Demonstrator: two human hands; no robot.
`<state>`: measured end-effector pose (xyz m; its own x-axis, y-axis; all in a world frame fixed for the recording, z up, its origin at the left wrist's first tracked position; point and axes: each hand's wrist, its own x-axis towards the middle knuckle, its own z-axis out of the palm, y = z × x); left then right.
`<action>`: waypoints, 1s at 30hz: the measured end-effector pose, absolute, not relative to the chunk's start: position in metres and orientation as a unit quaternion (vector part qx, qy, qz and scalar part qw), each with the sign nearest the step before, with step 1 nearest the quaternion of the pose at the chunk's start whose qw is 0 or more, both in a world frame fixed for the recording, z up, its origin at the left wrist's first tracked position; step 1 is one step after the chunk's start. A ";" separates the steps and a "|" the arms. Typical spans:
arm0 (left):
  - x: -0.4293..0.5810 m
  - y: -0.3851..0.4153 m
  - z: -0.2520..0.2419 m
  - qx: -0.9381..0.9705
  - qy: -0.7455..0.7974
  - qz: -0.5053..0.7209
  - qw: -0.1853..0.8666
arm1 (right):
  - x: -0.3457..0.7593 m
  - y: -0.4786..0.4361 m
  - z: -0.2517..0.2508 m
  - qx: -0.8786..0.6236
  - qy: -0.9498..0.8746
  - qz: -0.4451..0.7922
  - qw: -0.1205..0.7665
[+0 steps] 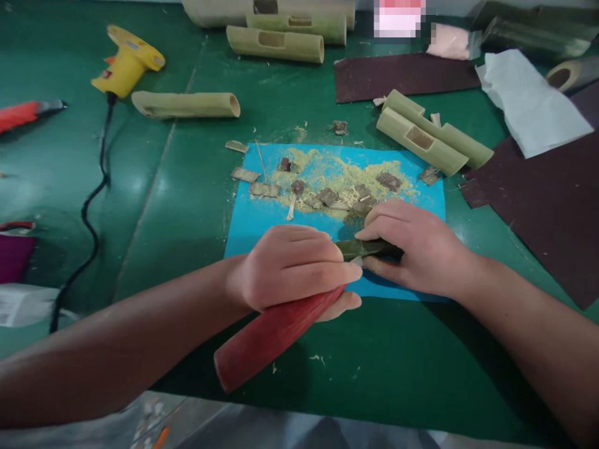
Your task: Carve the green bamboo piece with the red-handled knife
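Observation:
My left hand point(294, 265) is closed round the thick red handle of a knife point(266, 340). The handle's butt points toward the table's front edge, and only a small bit of blade shows past my fingertips. That blade bit meets a dark green bamboo piece point(372, 248), which my right hand point(412, 243) grips between thumb and fingers. Much of the bamboo is hidden by both hands. Below them lies a blue sheet point(243, 218) strewn with sawdust point(346, 171) and several small bamboo chips point(328, 197).
Cut bamboo tubes with rectangular openings lie at the right point(449, 156) and the back point(299, 50); another tube point(187, 105) is at left. A yellow heat-gun-like tool point(126, 65) trails a black cord point(87, 218). Brown sandpaper-like sheets point(543, 206) and white paper point(533, 103) are at right.

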<state>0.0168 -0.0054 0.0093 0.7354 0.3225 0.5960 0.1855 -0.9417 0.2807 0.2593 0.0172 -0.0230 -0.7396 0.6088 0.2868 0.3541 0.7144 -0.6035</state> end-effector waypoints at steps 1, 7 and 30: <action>0.017 -0.005 0.009 0.928 0.138 0.333 0.099 | 0.259 0.017 -0.023 -0.268 -0.895 0.263 0.241; 0.016 -0.003 0.007 0.931 0.138 0.328 0.082 | 0.260 0.017 -0.022 -0.268 -0.899 0.251 0.238; 0.013 -0.009 0.005 0.844 0.233 0.455 0.159 | 0.259 0.017 -0.022 -0.270 -0.897 0.257 0.239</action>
